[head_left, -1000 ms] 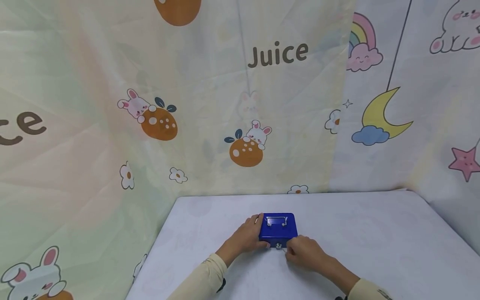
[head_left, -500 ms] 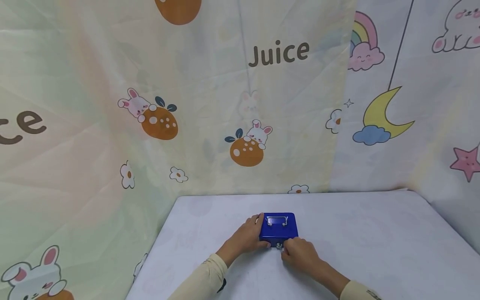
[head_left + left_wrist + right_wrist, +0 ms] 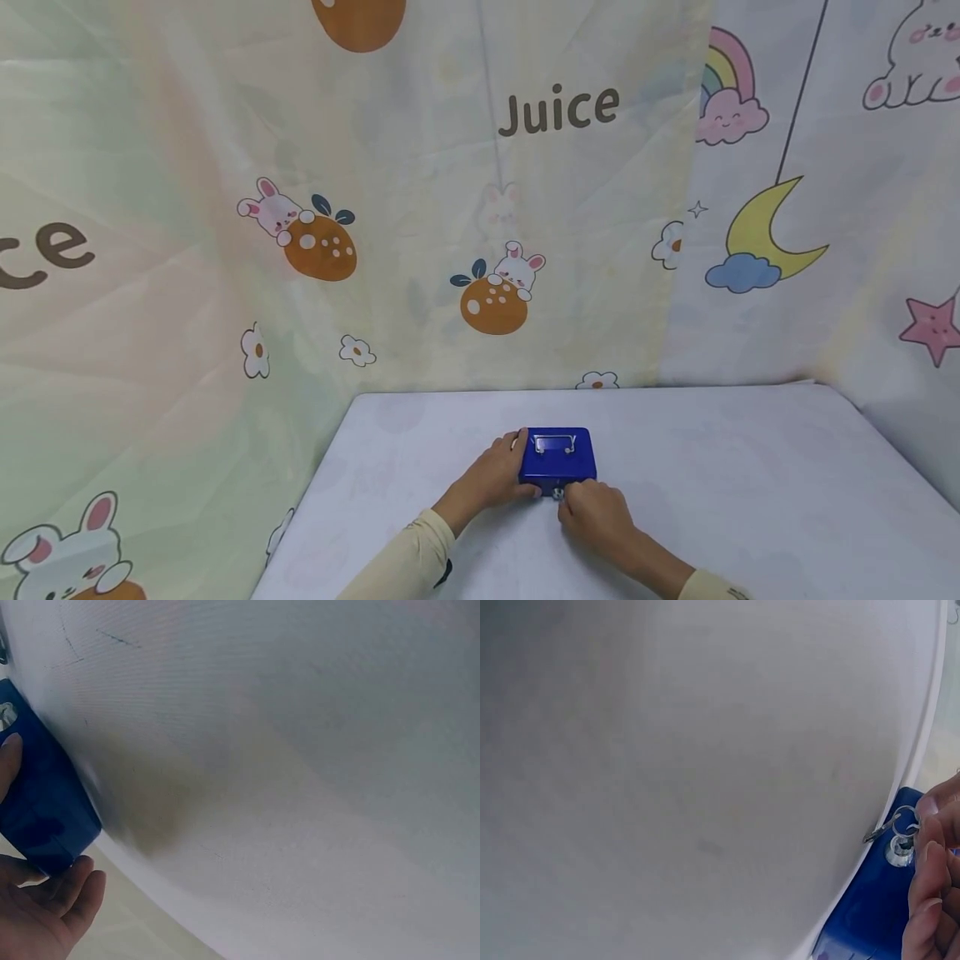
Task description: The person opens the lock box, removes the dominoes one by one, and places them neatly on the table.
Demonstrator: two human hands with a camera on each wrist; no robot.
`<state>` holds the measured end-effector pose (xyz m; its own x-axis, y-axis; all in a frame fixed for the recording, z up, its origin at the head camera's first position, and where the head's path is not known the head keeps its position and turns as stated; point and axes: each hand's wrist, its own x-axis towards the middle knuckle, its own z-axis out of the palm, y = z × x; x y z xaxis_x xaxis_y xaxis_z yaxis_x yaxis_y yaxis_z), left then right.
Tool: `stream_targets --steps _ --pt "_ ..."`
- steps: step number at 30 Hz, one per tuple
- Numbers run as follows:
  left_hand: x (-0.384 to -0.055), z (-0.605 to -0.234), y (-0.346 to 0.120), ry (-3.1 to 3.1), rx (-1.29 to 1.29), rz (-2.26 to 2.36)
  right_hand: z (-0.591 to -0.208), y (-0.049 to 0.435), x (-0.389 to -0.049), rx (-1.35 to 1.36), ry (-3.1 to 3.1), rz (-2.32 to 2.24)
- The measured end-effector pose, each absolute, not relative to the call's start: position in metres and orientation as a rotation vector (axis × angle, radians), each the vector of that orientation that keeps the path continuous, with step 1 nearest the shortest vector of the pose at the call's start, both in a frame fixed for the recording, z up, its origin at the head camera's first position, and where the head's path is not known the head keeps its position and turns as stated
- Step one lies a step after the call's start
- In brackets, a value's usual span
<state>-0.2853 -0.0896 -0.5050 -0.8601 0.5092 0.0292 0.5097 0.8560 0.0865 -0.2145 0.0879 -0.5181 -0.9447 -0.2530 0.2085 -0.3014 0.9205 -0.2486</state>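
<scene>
1. Blue cash box (image 3: 558, 465) is set, lid down, near the middle of the tabletop (image 3: 712, 475).
2. Its left end is clasped by the left hand (image 3: 491, 475); at the front lock (image 3: 898, 853), the key ring (image 3: 893, 823) is pinched in the right hand's (image 3: 937, 870) grip.
3. Key work at the lock seems in hand; a steadied box and a wrist turn are probably called for.
4. White cloth-like covering is shown; printed curtains (image 3: 420, 125) are hung behind.

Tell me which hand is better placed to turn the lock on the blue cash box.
Probably the right hand: it holds the key ring beside the lock, while the left hand grips the left side of the blue cash box.
</scene>
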Motion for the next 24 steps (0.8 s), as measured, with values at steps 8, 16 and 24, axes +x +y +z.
stream_targets --steps 8,16,24 --pt "-0.2865 -0.509 -0.0901 -3.008 -0.845 -0.154 -0.5184 0.0875 -0.2141 0.439 -2.922 0.398" --pt "-0.2855 -0.507 -0.0906 -2.998 -0.844 -0.141 -0.5184 0.09 -0.2158 0.522 -2.909 0.414" --pt "-0.2844 -0.5073 -0.0913 -3.005 -0.841 -0.143 -0.5178 0.0911 -0.2197 0.598 -2.89 0.411"
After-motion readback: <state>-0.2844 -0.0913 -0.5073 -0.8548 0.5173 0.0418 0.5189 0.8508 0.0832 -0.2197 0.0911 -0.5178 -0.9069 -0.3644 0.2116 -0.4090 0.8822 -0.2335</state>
